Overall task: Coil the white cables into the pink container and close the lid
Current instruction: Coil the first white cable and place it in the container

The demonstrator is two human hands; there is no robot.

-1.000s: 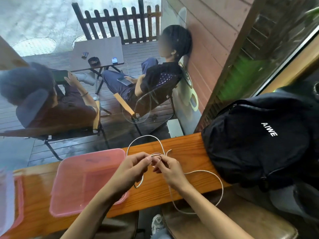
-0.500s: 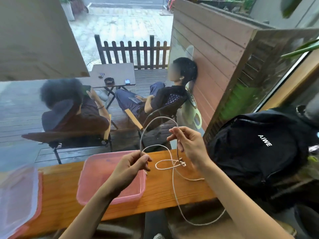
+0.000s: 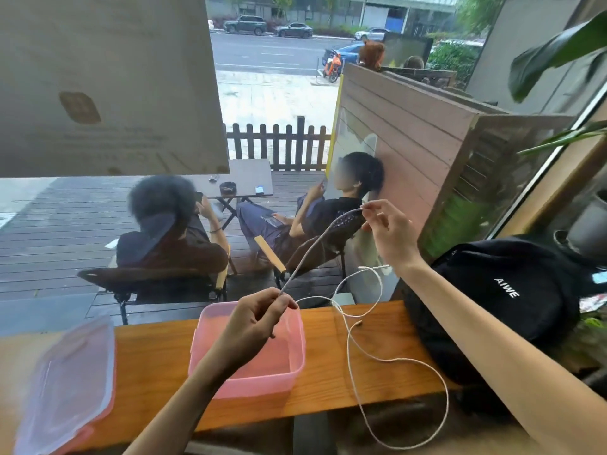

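Left hand (image 3: 254, 320): pinched shut on the white cable (image 3: 353, 348), just over the pink container (image 3: 294, 353).
Right hand (image 3: 389, 233): raised at 1 o'clock, fingertips nipping the same cable — a taut span runs between the hands.
Cable: the rest droops in loose loops toward 5 o'clock, over the wooden counter (image 3: 328, 389) and past its edge.
Lid (image 3: 65, 379): off, at 8 o'clock.
Handling: light, limp, likely springy — better gripped near the ends, loops pinned while coiling.
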